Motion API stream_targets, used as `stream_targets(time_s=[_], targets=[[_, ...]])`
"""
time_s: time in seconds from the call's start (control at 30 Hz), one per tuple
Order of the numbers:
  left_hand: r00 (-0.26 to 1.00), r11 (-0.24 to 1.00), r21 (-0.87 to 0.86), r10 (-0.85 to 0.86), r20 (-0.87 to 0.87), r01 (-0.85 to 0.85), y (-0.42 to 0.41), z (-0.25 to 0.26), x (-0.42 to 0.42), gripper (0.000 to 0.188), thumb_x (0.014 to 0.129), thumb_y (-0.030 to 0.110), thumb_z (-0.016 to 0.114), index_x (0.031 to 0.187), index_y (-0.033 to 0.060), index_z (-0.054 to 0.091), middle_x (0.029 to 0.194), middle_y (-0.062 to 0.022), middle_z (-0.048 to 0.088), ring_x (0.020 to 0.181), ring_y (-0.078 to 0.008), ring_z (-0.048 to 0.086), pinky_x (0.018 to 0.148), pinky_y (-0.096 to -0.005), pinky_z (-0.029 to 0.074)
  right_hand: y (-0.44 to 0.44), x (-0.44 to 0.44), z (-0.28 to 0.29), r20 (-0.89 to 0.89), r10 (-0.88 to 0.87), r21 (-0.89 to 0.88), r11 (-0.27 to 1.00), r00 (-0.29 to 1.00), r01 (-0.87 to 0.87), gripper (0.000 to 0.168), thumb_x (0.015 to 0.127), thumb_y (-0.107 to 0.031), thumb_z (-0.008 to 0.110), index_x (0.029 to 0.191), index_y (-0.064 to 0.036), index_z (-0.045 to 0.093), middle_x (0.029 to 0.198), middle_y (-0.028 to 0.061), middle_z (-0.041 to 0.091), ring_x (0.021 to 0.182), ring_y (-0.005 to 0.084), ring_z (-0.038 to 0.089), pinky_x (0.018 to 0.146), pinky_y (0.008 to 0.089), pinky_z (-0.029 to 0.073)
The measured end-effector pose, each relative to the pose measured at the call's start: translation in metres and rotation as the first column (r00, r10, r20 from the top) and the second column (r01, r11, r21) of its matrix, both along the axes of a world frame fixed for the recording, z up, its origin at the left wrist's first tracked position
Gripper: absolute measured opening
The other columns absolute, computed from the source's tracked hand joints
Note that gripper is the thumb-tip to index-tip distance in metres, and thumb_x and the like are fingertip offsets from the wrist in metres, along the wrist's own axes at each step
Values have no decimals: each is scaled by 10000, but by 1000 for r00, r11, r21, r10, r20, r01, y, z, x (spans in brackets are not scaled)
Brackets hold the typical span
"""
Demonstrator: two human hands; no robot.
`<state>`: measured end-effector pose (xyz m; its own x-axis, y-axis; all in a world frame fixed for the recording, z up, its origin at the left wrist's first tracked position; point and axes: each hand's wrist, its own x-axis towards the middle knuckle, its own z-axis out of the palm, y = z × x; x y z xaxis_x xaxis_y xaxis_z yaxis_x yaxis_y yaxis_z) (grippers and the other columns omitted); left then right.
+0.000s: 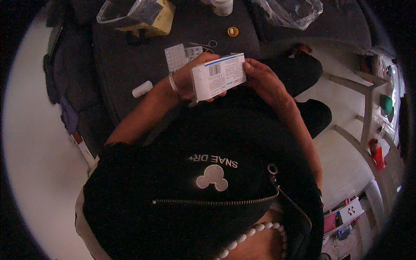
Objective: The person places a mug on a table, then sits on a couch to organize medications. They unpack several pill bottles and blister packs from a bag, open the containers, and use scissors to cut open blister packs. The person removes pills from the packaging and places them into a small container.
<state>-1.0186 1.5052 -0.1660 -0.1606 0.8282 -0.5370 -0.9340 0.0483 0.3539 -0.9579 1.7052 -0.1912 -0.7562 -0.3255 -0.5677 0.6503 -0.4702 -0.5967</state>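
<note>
Between my two hands is a white medicine carton (219,78) with a blue stripe, a barcode and printed writing. My left hand (191,76), with a pale band at its wrist, grips the carton's left end, its fingers partly hidden behind it. My right hand (261,76) pinches the right edge between thumb and fingers. Just beyond my left hand lie a blister pack of round tablets (176,57), a second blister pack (194,52) and metal scissors (211,45), partly covered. A small white bottle (142,89) lies on its side by my left forearm.
On the dark grey sofa cushion (113,58) stand a yellow box with clear plastic (162,19), a white tub (223,7) and an orange cap holding a white piece (232,31). Clear plastic wrapping (292,14) lies top right. A pale chair frame (367,104) stands at the right.
</note>
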Motion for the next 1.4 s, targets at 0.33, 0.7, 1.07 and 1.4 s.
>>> stream_targets(time_s=[0.33, 0.7, 1.07, 1.4], targets=[[999, 992, -123, 36, -20, -38, 4, -3, 2, 607, 799, 558, 394, 1169, 79, 436, 1032, -163, 529, 802, -229, 589, 549, -300, 512, -3, 1, 5, -210, 84, 544, 838, 974, 45, 279, 789, -190, 592, 990, 1, 564, 819, 66, 608, 745, 141, 561, 696, 269, 454], [707, 896, -435, -253, -660, -85, 13, 9, 12, 544, 854, 294, 481, 1299, 67, 266, 1143, -122, 461, 1020, -180, 464, 860, -296, 383, -1, 2, 10, -166, -26, 0, 1000, 986, 27, 616, 780, -299, 573, 1253, -31, 285, 1190, 148, 416, 1089, 254, 426, 914, 375, 353], [830, 877, -388, 23, -557, -284, 12, -8, 20, 645, 788, 437, 534, 1188, -29, 337, 1085, -171, 481, 988, -209, 483, 838, -318, 388, -12, -2, 42, -285, 104, 227, 973, 953, -39, 746, 685, -157, 695, 1294, -68, 274, 1170, 124, 435, 1072, 238, 432, 878, 347, 382], [838, 767, -365, 401, -370, -528, 15, 1, 5, 384, 776, 420, 501, 1004, 115, 450, 877, -57, 502, 795, -174, 517, 700, -314, 430, -15, 7, 45, -430, 315, 384, 912, 846, -144, 733, 710, -177, 672, 1310, -80, 263, 1282, 142, 341, 1163, 236, 364, 935, 353, 339]])
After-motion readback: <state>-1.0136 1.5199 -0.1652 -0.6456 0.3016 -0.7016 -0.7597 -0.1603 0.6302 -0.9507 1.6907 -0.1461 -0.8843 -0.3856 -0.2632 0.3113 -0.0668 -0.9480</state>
